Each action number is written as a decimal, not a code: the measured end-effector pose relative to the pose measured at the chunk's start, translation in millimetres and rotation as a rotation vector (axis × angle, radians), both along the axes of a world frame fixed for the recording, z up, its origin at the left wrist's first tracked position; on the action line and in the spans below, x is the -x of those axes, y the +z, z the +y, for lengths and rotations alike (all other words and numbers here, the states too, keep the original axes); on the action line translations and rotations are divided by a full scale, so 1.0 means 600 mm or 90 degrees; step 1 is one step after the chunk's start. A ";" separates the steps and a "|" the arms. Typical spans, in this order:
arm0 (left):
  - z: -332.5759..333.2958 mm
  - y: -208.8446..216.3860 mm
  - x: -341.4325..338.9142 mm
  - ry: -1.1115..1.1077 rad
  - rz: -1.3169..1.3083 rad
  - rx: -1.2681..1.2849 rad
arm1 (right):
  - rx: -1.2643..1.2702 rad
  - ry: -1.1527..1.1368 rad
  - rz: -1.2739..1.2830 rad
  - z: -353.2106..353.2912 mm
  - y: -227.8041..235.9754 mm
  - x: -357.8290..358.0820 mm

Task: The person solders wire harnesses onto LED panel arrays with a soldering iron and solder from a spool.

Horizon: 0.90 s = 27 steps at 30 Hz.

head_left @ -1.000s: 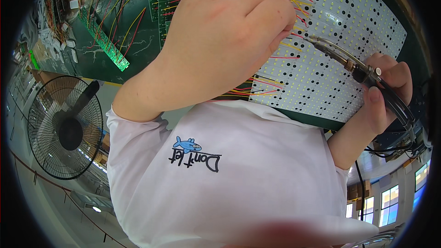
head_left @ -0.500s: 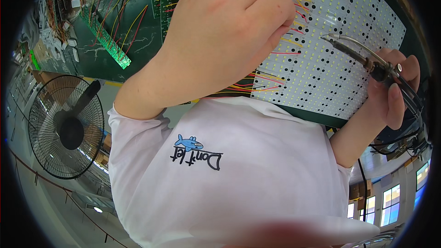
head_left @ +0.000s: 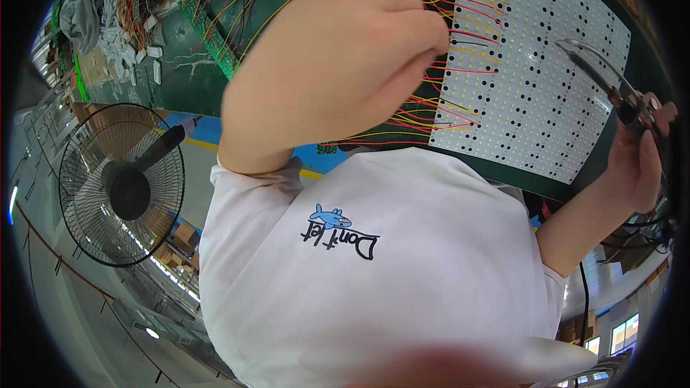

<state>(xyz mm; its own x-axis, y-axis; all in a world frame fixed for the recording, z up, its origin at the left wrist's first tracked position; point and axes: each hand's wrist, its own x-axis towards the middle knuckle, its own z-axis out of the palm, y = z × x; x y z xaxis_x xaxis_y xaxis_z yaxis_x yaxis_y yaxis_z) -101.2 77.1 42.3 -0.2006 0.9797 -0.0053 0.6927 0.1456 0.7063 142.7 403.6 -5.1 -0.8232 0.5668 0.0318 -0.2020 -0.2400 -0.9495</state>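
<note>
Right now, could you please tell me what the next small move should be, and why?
I would probably ease the soldering iron in the right hand leftward, toward the wires: its tip appears over the white panel, apart from the wire ends, while the left hand appears close by them, its grip hidden.

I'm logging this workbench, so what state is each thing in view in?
White dotted panel: lying flat.
Wires: spread out, some ends over the panel.
Left hand: fingers curled; contents hidden.
Right hand: closed around the soldering iron.
Soldering iron: held, tip over panel; hot or cold, can't tell.
Green strip board: wires attached.
Fan: spinning or still, can't tell.
</note>
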 end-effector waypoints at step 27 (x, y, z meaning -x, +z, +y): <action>0.032 -0.054 -0.044 0.086 0.144 -0.003 | 0.000 0.105 -0.029 -0.059 -0.022 0.066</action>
<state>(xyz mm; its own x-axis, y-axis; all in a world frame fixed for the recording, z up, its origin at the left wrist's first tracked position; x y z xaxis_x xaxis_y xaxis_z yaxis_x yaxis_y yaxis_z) -75.1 96.4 10.1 -0.3248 0.9439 0.0591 0.8076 0.2443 0.5367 103.1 368.1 -18.5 -0.9054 0.4244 -0.0075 -0.1172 -0.2669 -0.9566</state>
